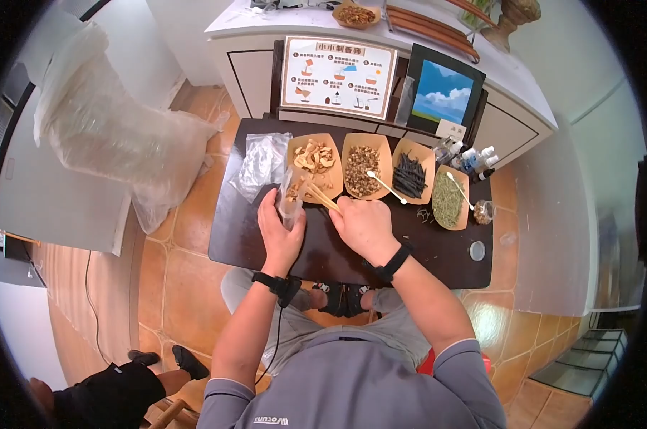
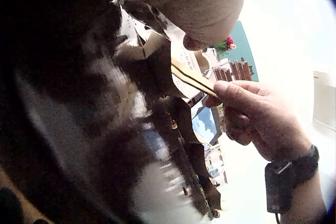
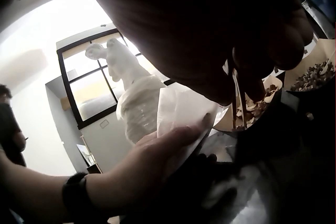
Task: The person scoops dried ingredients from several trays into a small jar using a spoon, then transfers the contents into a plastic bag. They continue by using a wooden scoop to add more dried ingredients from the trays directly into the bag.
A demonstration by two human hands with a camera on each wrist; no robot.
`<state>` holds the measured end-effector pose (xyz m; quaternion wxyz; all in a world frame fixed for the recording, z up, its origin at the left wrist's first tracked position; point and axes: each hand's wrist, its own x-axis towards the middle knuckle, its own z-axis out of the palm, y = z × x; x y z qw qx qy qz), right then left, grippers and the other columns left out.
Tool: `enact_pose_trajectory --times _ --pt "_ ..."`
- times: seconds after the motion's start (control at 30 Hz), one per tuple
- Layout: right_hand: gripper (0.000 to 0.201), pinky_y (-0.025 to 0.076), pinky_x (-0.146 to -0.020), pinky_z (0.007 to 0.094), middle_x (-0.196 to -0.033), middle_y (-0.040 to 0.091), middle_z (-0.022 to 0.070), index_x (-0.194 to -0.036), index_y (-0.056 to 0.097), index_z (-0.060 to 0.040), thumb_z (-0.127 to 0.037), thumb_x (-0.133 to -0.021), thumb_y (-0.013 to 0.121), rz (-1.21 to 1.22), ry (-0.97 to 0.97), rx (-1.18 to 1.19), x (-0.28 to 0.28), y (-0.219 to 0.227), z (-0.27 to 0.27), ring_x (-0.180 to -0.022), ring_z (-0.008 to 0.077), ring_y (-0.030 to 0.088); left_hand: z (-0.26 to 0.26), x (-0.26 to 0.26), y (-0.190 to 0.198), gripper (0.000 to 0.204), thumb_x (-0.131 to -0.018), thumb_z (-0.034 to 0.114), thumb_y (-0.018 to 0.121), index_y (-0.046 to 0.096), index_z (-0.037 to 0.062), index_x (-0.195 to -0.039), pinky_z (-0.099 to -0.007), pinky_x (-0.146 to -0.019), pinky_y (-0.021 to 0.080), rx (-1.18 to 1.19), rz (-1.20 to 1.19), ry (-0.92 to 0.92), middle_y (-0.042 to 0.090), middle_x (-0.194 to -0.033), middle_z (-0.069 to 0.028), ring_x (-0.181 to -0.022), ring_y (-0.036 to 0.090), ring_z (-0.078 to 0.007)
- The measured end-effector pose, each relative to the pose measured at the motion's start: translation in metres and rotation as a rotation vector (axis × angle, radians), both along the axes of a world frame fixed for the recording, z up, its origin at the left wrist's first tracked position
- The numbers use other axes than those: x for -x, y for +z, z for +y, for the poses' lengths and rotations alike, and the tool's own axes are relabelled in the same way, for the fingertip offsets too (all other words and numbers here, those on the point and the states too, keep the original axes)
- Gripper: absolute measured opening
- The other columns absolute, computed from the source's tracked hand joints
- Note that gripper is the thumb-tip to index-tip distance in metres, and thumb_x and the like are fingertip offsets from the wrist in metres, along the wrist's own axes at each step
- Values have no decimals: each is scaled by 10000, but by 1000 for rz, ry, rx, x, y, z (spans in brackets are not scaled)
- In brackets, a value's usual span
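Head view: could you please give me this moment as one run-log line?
left hand: holds translucent pouch; right hand: grips wooden sticks; trays: four on dark table

“小小制香师” on the board (image 1: 338, 79); shirt lettering (image 1: 272, 420) unclear.

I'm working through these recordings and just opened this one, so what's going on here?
A person sits at a dark table. The left hand holds a see-through bag with what look like brown pieces in it. The right hand holds wooden tongs or chopsticks, tips close to the bag; whether they pinch anything is hard to tell. Dried slices lie in the leftmost of four paper trays.
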<state>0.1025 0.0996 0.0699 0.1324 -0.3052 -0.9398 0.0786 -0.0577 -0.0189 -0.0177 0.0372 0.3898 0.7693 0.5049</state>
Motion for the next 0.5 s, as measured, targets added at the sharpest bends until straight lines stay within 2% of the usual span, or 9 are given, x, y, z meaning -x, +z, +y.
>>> enact_pose_trajectory --times 0.1,0.17,0.5 --pt "292 576 -618 457 -674 710 111 -869 689 -78 -339 -997 704 6 6 34 -1 -4 2 -636 317 729 1 1 0 776 -863 139 827 454 -13 -1527 -500 -1184 393 -17 -5 -5 548 -1458 -231 -1369 516 -415" --pt "272 564 -635 493 -695 706 133 -853 665 -87 -328 -967 720 47 -40 104 -3 -7 3 -670 374 718 0 1 -1 796 -846 137 838 451 -13 -1526 -502 -1180 395 -24 -8 -8 549 -1454 -230 -1364 520 -415" --pt "273 572 -626 509 -700 708 150 -829 683 -84 -319 -963 720 112 -142 191 -18 5 15 -684 390 723 1 0 1 876 -795 126 870 427 -3 -1540 -497 -1182 395 -14 2 -16 526 -1466 -220 -1371 514 -407"
